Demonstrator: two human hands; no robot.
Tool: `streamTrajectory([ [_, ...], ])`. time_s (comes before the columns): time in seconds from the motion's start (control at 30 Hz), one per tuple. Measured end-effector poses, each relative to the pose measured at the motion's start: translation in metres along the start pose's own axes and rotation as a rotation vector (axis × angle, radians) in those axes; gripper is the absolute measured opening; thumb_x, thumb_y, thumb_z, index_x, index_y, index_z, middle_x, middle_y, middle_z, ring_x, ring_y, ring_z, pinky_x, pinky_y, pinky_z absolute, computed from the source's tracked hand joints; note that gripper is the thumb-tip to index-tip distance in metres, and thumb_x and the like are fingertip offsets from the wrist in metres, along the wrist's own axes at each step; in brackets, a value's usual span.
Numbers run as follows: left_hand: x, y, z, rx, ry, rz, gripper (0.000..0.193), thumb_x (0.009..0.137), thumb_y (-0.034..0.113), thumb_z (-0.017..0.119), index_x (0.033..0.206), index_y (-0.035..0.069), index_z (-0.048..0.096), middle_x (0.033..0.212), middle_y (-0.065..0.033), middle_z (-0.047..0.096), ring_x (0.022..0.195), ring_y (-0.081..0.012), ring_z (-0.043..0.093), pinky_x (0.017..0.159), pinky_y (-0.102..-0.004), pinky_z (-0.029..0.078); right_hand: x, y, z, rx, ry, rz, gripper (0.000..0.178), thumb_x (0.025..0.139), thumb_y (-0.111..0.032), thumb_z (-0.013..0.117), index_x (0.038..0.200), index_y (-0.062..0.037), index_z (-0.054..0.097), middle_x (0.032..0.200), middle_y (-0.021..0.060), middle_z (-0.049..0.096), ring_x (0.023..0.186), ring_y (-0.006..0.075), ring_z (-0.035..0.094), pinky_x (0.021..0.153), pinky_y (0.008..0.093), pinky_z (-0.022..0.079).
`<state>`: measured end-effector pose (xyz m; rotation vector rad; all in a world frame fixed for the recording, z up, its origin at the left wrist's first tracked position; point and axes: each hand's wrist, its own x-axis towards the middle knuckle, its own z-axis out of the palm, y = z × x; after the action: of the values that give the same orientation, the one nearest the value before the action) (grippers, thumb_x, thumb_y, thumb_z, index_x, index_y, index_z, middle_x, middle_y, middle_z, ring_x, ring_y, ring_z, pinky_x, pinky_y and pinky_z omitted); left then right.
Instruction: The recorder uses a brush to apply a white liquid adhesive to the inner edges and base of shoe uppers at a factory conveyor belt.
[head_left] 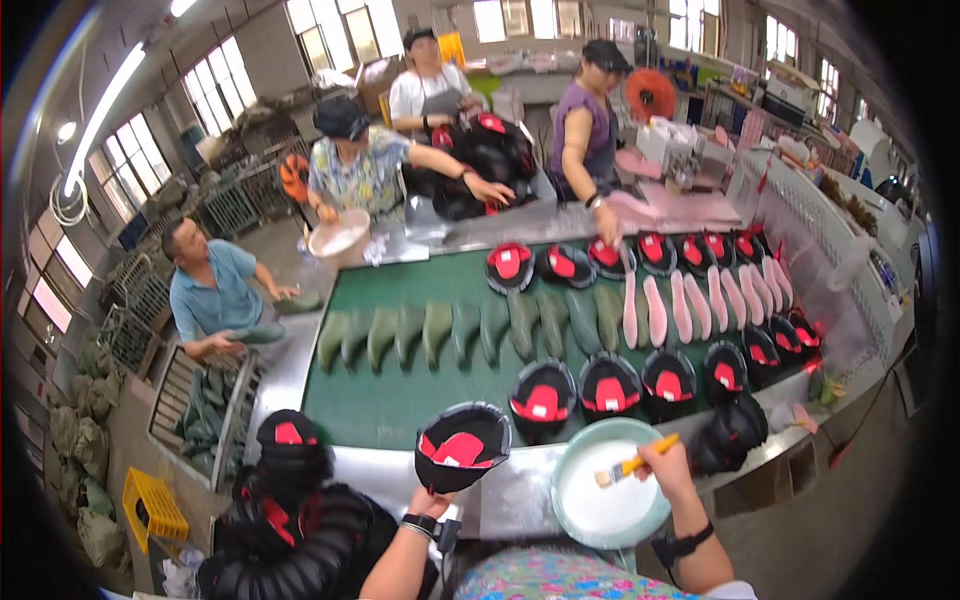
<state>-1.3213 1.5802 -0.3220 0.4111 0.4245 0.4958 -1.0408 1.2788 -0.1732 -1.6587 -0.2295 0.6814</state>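
My left hand (430, 503) grips a black shoe upper (462, 450) with red lining from below, holding it up at the near edge of the green belt (400, 408). A brush (632, 466) with a yellow handle is in my right hand (668, 466). Its bristles hang over the white liquid (600, 508) in a pale green basin (562, 492). Past the basin, similar uppers (611, 388) stand in a row along the belt's near side. A curved pile of nested black uppers (335, 535) lies left of my left forearm, and another stack (730, 435) sits right of the basin.
Green shoe lasts (437, 335) and pink insoles (683, 308) line the belt's middle; more uppers (510, 268) stand along its far side. Several co-workers are around the belt, one at left (215, 295) holding lasts. A yellow crate (155, 505) is at lower left.
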Motion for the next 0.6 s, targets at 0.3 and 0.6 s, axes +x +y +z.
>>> streamTrajectory([
  [0.3,0.158,-0.066,-0.094,-0.158,0.428,0.040,0.022,0.090,0.020,0.060,0.106,0.006,0.061,0.094,-0.0107,0.067,0.081,-0.0239,0.065,0.070,-0.0384,0.057,-0.016,0.021,0.022,-0.056,0.114,0.161,0.016,0.084,-0.005,0.064,0.076,0.0084,0.063,0.065,0.0152,0.064,0.047,0.0185,0.062,0.043,0.0269,0.051],
  [0.6,0.180,-0.120,-0.118,-0.173,0.602,0.023,0.023,0.093,0.016,0.051,0.111,0.007,0.060,0.101,-0.0120,0.066,0.087,-0.0334,0.066,0.063,-0.0365,0.056,-0.053,-0.049,0.077,-0.167,0.167,0.154,0.020,0.087,-0.015,0.064,0.073,-0.0002,0.063,0.067,0.0093,0.066,0.054,0.0144,0.060,0.051,0.0260,0.048],
])
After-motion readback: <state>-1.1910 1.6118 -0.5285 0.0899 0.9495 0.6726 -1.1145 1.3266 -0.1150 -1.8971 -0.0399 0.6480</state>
